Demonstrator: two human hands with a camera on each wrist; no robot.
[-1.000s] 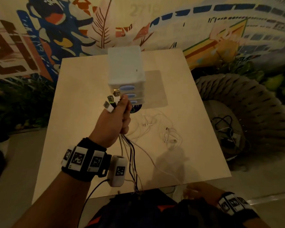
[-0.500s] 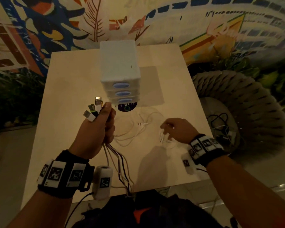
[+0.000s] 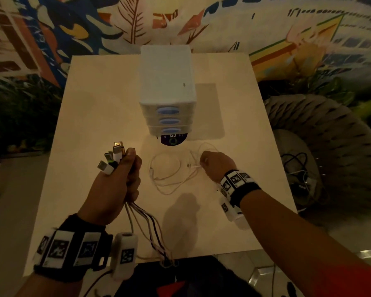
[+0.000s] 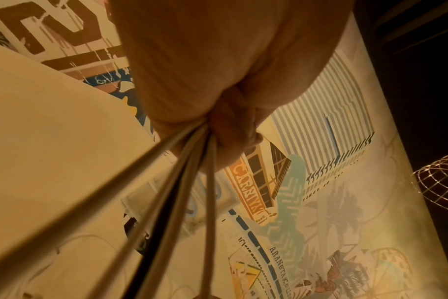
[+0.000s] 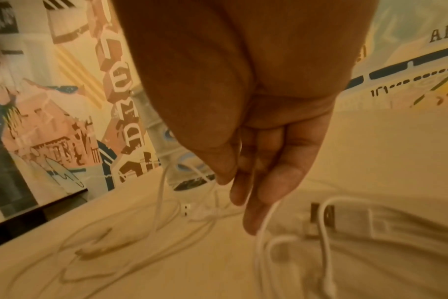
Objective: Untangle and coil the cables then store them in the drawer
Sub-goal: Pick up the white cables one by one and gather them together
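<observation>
My left hand point(image 3: 124, 168) is raised above the table and grips a bundle of cables point(image 3: 146, 224). Their plugs point(image 3: 114, 157) stick up above the fist, and the cords hang down past the table's front edge. The left wrist view shows the curled fingers point(image 4: 233, 145) closed round the cords point(image 4: 182, 192). My right hand point(image 3: 208, 163) reaches down to the loose white cables point(image 3: 169, 179) lying on the table. Its thumb and fingers point(image 5: 258, 218) pinch one white cable point(image 5: 262, 238). Behind them stands a white drawer unit point(image 3: 167, 82) with three blue-handled drawers, all shut.
The pale table point(image 3: 94, 103) ends close to my body. A dark disc point(image 3: 172, 140) pokes out under the drawer unit's front. A white USB plug point(image 5: 345, 218) lies by my right hand. A woven round seat point(image 3: 330, 136) at the right holds dark cables point(image 3: 296, 161).
My right hand has come up from below the table's front edge and reached the loose white cables. My left hand, still holding the bundle, has shifted slightly left and lower.
</observation>
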